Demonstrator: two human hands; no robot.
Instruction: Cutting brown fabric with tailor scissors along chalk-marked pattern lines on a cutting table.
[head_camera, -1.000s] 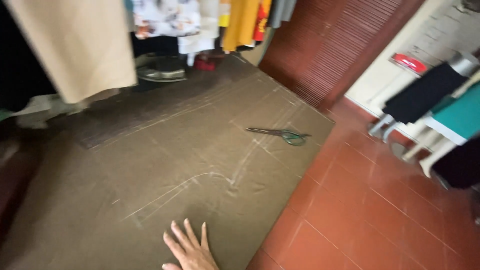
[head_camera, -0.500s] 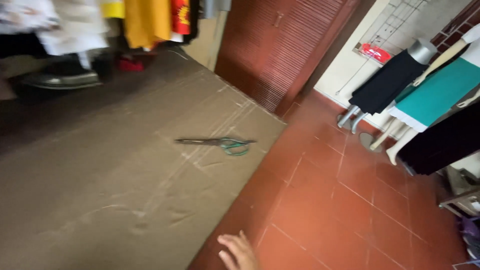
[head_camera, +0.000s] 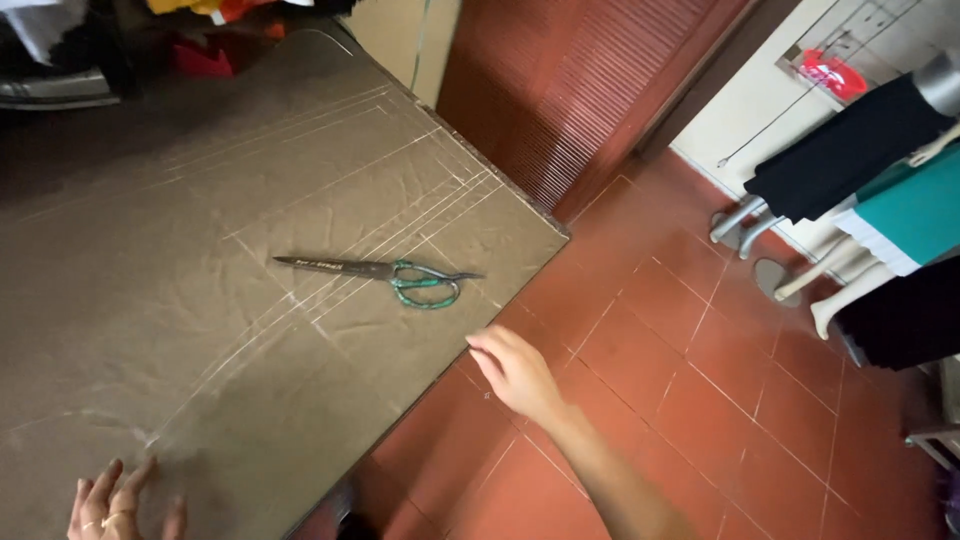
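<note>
A brown-grey cloth (head_camera: 200, 280) marked with chalk lines covers a table. On it lie scissors (head_camera: 385, 275) with green handles, blades pointing left. My right hand (head_camera: 515, 372) hovers just past the table's near edge, fingers apart and empty, a short way below and right of the scissors' handles. My left hand (head_camera: 120, 500) rests flat on the cloth at the bottom left, fingers spread, with rings on two fingers.
Red floor tiles (head_camera: 720, 400) spread to the right of the table. A slatted red-brown door (head_camera: 570, 90) stands behind. Dress forms in black and teal garments (head_camera: 880, 190) stand at the right. Clothes and a sewing machine (head_camera: 60, 85) are at the table's far left.
The view has swung and moved closer to the scissors. My right hand has come up towards the table edge near the scissors, and my left hand now shows on the cloth.
</note>
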